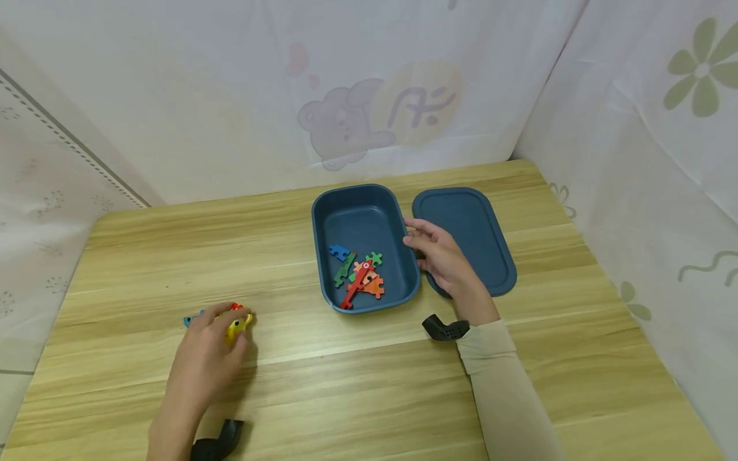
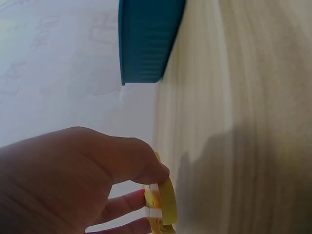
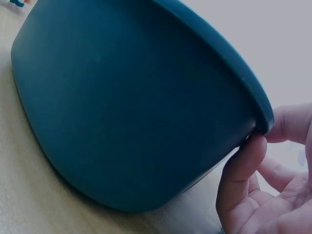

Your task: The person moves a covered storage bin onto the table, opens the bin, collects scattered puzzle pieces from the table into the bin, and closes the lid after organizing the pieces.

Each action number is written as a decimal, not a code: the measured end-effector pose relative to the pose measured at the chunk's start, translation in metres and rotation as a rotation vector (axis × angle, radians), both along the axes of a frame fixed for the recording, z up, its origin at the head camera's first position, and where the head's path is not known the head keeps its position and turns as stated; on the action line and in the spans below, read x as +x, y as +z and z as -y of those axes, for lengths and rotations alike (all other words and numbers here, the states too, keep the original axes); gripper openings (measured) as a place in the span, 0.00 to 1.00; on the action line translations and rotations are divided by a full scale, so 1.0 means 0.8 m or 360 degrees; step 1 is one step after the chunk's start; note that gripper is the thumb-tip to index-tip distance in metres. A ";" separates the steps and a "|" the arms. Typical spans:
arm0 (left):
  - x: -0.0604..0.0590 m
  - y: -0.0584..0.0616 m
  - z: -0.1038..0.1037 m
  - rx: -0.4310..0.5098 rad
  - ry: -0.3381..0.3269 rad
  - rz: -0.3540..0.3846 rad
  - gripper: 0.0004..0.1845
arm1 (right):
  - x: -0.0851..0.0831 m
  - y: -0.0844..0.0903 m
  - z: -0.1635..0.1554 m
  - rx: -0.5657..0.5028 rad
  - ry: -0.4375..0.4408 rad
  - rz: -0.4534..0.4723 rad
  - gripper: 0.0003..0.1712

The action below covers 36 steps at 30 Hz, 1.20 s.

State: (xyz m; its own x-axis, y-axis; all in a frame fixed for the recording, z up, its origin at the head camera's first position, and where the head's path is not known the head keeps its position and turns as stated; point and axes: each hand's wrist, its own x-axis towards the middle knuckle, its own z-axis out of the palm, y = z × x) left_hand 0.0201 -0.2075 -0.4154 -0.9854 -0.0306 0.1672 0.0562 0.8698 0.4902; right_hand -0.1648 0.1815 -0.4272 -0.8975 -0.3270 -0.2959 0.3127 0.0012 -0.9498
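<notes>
My left hand (image 1: pixel 204 352) is low over the left part of the table. It pinches a yellow puzzle piece (image 1: pixel 234 328) with a dark eye and red parts, its thumb on one face and its fingers on the other in the left wrist view. A bit of blue piece (image 1: pixel 189 321) shows just left of these fingers. At the right side of a dark blue plastic box (image 1: pixel 369 197), my right hand (image 1: pixel 446 262) grips the rim with thumb and finger. Inside the box, at its near end, lie several puzzle pieces, among them a long red one (image 1: pixel 357 285) and a blue one (image 1: pixel 339 251).
The matching blue lid (image 1: pixel 467 230) lies flat right of the box, partly under my right hand. Patterned cloth (image 1: pixel 230 96) hangs behind the wooden table (image 1: pixel 323 384) and along its sides. Black wrist mounts (image 1: pixel 446 328) stick out near both wrists.
</notes>
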 end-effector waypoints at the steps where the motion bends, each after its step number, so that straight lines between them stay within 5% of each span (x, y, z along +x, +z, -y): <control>1: -0.001 0.001 0.001 0.0004 -0.0006 -0.0014 0.17 | 0.000 0.000 0.000 0.0000 -0.0004 0.0001 0.34; 11: -0.025 0.024 0.009 -0.0011 -0.0049 -0.0096 0.19 | -0.001 0.000 0.001 0.0014 0.0020 -0.0022 0.34; 22: -0.035 0.040 0.012 0.0061 -0.0007 0.0046 0.19 | -0.001 0.000 -0.002 -0.0010 0.0027 -0.0024 0.34; 36: -0.073 0.061 -0.017 0.0155 -0.0057 0.0001 0.18 | -0.002 -0.003 0.000 0.0027 0.0015 -0.0033 0.33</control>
State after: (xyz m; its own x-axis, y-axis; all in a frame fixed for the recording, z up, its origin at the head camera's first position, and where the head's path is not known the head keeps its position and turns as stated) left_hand -0.0380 -0.1936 -0.3666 -0.9863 -0.0111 0.1647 0.0864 0.8153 0.5725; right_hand -0.1663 0.1813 -0.4293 -0.9003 -0.3308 -0.2830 0.2931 0.0201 -0.9559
